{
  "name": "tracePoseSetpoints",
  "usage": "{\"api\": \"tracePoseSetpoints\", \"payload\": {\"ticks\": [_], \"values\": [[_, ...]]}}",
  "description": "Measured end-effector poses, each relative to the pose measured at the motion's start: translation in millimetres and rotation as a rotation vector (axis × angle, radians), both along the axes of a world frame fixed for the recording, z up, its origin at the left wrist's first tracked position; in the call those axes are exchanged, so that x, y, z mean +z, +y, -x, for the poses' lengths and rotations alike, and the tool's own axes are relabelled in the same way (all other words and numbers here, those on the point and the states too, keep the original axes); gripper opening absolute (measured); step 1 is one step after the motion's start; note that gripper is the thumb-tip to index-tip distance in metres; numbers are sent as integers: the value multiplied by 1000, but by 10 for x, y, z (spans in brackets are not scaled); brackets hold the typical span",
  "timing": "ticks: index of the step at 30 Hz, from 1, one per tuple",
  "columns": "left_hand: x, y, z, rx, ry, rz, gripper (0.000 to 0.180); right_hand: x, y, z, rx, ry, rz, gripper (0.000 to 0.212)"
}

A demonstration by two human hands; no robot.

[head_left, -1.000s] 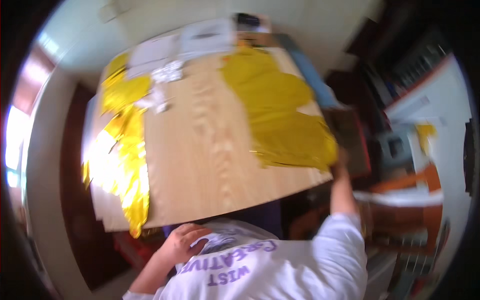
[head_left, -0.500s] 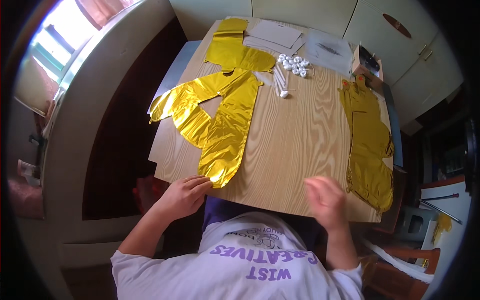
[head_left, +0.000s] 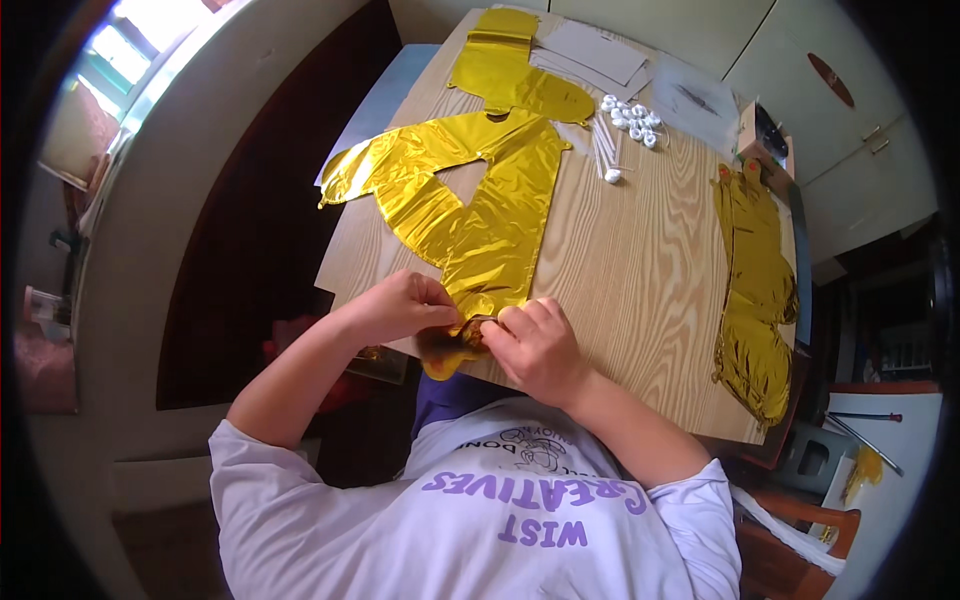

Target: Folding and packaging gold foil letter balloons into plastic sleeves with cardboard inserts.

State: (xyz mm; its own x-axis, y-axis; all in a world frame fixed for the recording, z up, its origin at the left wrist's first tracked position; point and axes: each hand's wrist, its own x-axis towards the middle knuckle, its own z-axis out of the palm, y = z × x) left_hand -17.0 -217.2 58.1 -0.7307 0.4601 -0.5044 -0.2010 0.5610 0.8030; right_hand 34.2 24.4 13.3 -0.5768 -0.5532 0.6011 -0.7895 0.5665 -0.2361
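A flat, shiny gold foil balloon [head_left: 500, 230] with angled arms and an open gap in its middle lies on the left half of the wooden table [head_left: 640, 260]. Its near end hangs over the front edge, dark and blurred where it folds. My left hand [head_left: 405, 303] pinches that end from the left, thumb against fingers. From the right, my right hand [head_left: 540, 348] grips the same end with curled fingers. The two hands are close together, and the foil between them is partly hidden.
Another flat gold foil piece [head_left: 525, 85] lies beyond. Behind are white sheets [head_left: 590, 50], white ribbon rolls [head_left: 635, 122] and thin white sticks [head_left: 604, 145]. Along the right edge lie folded gold foil balloons [head_left: 757, 300], near a small box [head_left: 765, 135]. A chair [head_left: 800, 530] stands lower right.
My right hand has crossed left to the balloon's near end and closed on it. My left hand has shifted right and up, and the end is now bent over the edge. The view has shifted too.
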Motion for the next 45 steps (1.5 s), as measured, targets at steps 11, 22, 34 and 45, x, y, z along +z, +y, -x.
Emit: {"api": "tracePoseSetpoints", "payload": {"ticks": [11,22,34,45], "values": [[66,178,-333,-379,681,299,20,-93,21,-23,-93,-143,36,10],[174,212,115,-205,240,317,30,43,32,-105,-103,-82,-42,40],[-133,-105,456,-72,-134,52,26,-4,46,-250,-62,-85,-112,18],[20,77,418,-147,231,260,29,-98,-169,-228,43,-31,-98,33]]}}
